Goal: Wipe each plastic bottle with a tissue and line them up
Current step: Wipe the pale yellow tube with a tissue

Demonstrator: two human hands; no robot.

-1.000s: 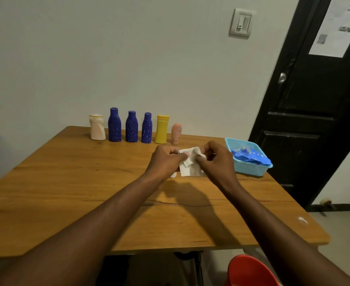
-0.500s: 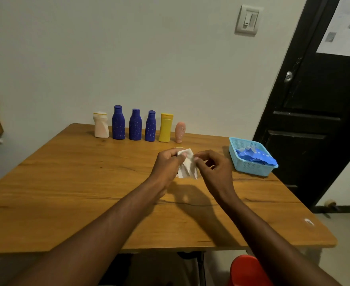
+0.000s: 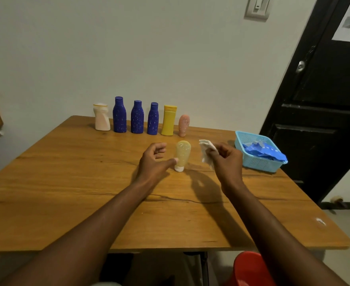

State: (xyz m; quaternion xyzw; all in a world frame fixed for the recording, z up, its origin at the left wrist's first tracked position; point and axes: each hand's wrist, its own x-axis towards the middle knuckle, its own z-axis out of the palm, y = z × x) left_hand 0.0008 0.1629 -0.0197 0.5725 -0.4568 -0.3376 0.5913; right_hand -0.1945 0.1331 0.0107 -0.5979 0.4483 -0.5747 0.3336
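Pale-yellow and translucent, the small bottle [image 3: 182, 153] is seen standing cap-down on the wooden table [image 3: 66, 182], between the two hands and nearer than the row of six bottles [image 3: 137, 118] lined up along the far edge. It is not grasped: the left hand [image 3: 152, 162] is held just beside it, fingers loosely curled round nothing, with the thumb tip stretched to the bottle's lower part, and contact cannot be told. The white tissue [image 3: 207, 151] is pinched, crumpled, by the right hand [image 3: 228, 162], apart from the bottle, near a blue basket [image 3: 256, 164].
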